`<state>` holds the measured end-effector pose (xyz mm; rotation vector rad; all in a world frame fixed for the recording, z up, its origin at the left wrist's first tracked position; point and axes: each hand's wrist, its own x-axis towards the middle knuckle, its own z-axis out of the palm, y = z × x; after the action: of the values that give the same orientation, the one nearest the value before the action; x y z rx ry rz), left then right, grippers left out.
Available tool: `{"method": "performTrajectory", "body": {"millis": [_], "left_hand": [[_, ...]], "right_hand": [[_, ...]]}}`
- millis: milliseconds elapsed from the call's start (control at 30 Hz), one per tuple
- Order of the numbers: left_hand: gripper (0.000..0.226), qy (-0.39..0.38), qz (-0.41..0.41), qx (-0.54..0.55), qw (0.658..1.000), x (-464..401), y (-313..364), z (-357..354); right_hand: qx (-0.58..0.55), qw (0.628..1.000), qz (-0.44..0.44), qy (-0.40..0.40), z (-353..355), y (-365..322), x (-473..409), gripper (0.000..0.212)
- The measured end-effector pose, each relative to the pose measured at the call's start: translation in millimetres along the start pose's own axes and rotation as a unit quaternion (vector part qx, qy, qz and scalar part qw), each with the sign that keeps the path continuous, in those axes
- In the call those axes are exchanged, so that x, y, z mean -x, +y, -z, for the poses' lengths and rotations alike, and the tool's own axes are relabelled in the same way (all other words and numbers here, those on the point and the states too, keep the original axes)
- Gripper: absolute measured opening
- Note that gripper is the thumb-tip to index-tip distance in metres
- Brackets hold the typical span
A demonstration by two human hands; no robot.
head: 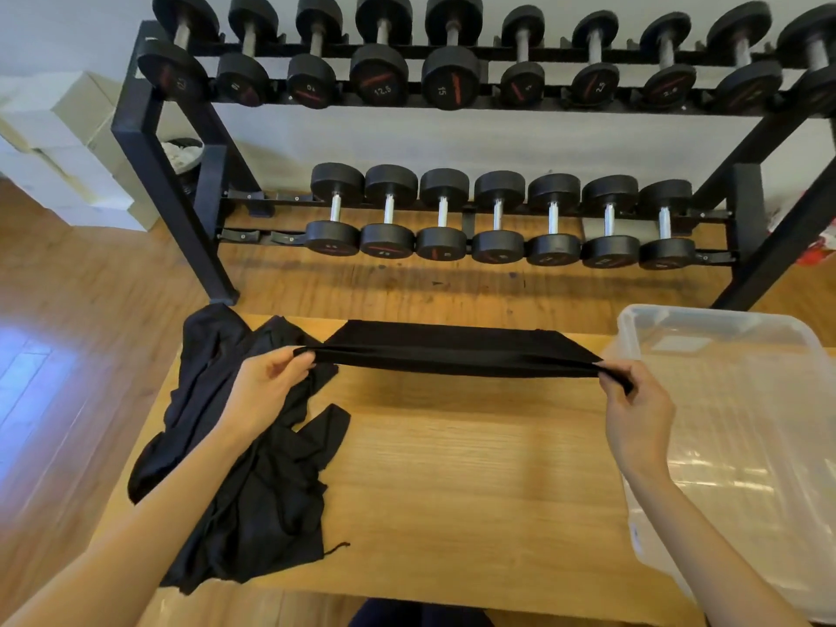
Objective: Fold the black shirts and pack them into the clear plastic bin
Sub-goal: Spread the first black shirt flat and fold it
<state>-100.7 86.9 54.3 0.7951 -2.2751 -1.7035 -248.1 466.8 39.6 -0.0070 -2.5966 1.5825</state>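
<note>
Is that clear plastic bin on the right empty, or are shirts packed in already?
Empty: through the clear plastic bin only the wooden table shows, no black cloth.

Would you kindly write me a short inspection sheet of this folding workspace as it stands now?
Surface: wooden table, bare in the middle.
Job's things: black shirt stretched taut above the table; heap of black shirts at left; clear plastic bin at right, no shirts inside.
Clutter: nothing seen.
Grippers: left hand and right hand each pinch one end of the stretched shirt.
Cables: nothing seen.
Surroundings: dumbbell rack behind; cardboard boxes far left; wood floor.
</note>
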Motion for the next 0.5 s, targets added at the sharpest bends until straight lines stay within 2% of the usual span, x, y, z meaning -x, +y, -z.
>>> {"method": "performTrajectory", "body": {"millis": [100, 400, 500], "left_hand": [[0.027, -0.034, -0.014, -0.067, 0.997, 22, -10, 5], [0.025, -0.062, -0.010, -0.094, 0.994, 65, -30, 20], [0.035, -0.087, -0.003, -0.131, 0.988, 82, -42, 28]], "right_hand": [[0.022, 1.000, -0.013, -0.018, 3, 12, 27, 0.018], [0.105, 0.991, -0.015, -0.075, 24, 31, 91, 0.023], [0.119, 0.989, -0.009, -0.085, 36, 31, 110, 0.024]]}}
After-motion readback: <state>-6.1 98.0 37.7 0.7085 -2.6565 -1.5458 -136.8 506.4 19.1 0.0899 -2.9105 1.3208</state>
